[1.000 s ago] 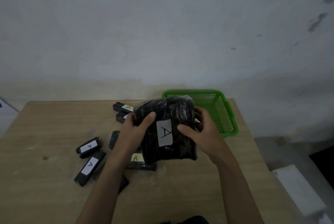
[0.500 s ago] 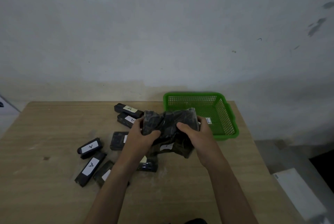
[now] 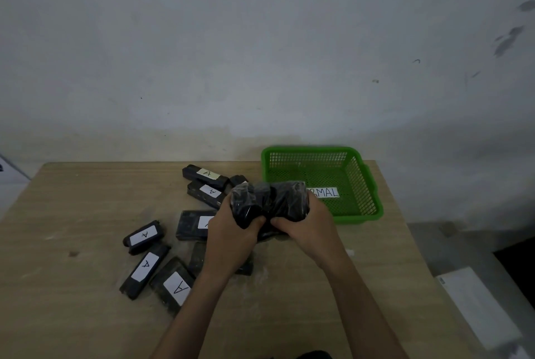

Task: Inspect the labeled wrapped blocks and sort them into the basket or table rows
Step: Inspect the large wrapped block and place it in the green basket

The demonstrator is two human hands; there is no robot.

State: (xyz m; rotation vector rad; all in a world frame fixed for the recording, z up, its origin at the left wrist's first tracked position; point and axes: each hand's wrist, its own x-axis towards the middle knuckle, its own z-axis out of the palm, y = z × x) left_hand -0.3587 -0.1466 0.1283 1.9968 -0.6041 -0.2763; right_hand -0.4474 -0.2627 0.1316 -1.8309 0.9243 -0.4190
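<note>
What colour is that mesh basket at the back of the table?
Bright green, seen clearly in the head view: the basket.

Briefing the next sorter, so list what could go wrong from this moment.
1. The black plastic-wrapped bundle shows no label from this view, so it might be sorted wrongly.
2. The left hand and right hand grip its glossy wrap low down; it may slip onto the black wrapped blocks labelled A lying beneath.
3. The bundle hides part of the white label inside the green plastic mesh basket, which could be misread.
</note>
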